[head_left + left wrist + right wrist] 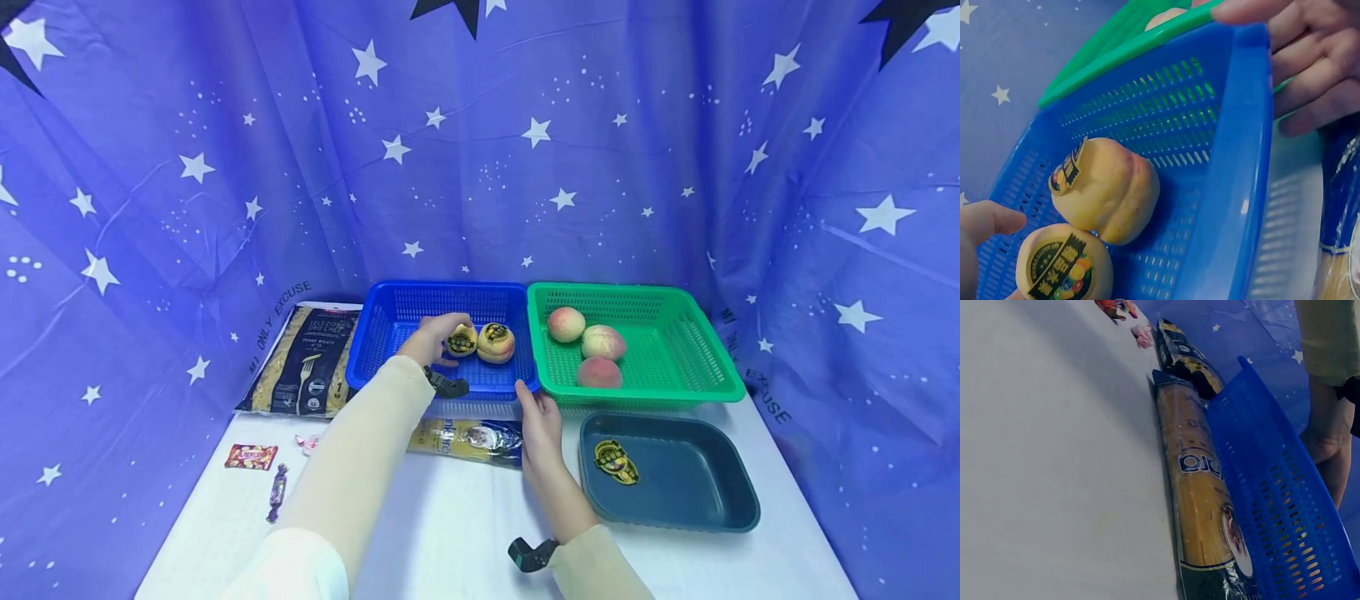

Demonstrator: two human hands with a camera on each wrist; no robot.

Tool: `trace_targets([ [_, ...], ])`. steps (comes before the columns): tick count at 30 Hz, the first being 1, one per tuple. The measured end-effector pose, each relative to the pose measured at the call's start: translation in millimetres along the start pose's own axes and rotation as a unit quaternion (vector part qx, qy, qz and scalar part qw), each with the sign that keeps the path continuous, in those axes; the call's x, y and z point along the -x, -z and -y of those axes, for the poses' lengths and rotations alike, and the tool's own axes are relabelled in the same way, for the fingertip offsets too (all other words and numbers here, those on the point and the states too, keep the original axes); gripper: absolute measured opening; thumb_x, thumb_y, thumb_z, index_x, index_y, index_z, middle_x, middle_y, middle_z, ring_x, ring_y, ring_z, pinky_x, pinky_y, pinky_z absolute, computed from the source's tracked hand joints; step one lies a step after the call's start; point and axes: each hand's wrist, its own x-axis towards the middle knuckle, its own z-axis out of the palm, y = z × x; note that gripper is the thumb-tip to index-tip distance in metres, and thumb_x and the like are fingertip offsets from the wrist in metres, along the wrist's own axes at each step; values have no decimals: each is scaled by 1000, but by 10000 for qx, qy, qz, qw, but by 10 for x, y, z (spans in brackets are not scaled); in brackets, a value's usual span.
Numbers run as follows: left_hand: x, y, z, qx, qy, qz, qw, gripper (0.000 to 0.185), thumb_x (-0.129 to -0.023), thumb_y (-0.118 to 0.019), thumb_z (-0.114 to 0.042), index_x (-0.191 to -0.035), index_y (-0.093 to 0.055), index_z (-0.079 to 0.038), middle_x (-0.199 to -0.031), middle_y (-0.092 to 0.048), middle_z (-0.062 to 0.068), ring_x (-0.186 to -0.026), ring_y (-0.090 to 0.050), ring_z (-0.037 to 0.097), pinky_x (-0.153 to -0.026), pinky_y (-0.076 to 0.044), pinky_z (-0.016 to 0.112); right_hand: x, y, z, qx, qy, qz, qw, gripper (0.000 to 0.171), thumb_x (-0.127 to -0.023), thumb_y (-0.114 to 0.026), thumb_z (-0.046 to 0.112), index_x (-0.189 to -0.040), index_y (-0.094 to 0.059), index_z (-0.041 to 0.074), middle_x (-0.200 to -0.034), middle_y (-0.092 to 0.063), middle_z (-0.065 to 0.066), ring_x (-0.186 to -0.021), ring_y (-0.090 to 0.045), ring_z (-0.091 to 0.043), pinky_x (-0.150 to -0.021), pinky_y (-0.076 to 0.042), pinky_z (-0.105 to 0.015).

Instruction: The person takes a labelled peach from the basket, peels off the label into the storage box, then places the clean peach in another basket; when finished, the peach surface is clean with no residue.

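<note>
My left hand [433, 337] reaches into the blue basket [442, 387], its fingers and thumb round the left of two yellowish peaches [461, 340] with black-and-gold stickers. In the left wrist view that peach [1065, 265] is partly cut off by the lower edge, a finger close beside it. The second stickered peach [496, 343] sits against it on the right. At the basket's front right corner is my right hand [542, 425]. Its thumb lies over the rim and the other fingers [1316, 62] are outside the wall.
A green basket [675, 393] with three peaches [603, 342] adjoins on the right, a dark tray [675, 471] bearing a loose sticker [617, 462] before it. A spaghetti pack [468, 440] lies in front of the blue basket. Penne bag [307, 358] and wrapped candies [251, 457] are left.
</note>
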Motion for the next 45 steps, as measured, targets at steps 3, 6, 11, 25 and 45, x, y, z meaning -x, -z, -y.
trace_targets([
  [3,-1,-27,10,148,-26,-43,9999,79,-92,-76,-18,-159,-36,-2,-157,-48,27,-145,-56,42,-113,-60,60,-48,-38,-15,196,-98,-325,9992,72,-110,-68,41,-159,-46,-7,-160,-56,-27,-154,-49,-37,-137,-32,-50],
  [6,-5,-40,31,246,-44,-90,9996,81,-92,-76,-14,-159,-34,0,-158,-46,29,-145,-56,42,-115,-59,57,-74,-54,-50,313,-166,-459,9983,66,-110,-68,42,-152,-54,-7,-150,-63,-28,-146,-54,-37,-133,-38,-51],
  [11,10,-51,66,380,-132,-251,9989,81,-92,-79,-10,-158,-34,2,-157,-47,30,-143,-58,41,-115,-60,53,-98,-63,-100,358,-93,-396,9985,62,-109,-69,44,-144,-61,-6,-141,-70,-27,-140,-59,-39,-130,-42,-52],
  [25,100,-10,-9,39,-365,-626,9974,72,-78,-93,-22,-138,-58,-3,-135,-67,18,-114,-71,28,-102,-67,48,-119,-42,-86,356,71,-294,9989,64,-110,-68,41,-152,-58,-6,-149,-66,-30,-143,-60,-39,-132,-40,-51],
  [45,1365,132,364,1104,-2704,-169,9562,66,-81,-86,-17,-146,-71,-23,-145,-63,9,-118,-70,28,-87,-69,33,-153,-38,-76,430,0,-351,9985,72,-108,-70,48,-155,-56,-5,-152,-67,-25,-142,-61,-35,-132,-42,-49],
])
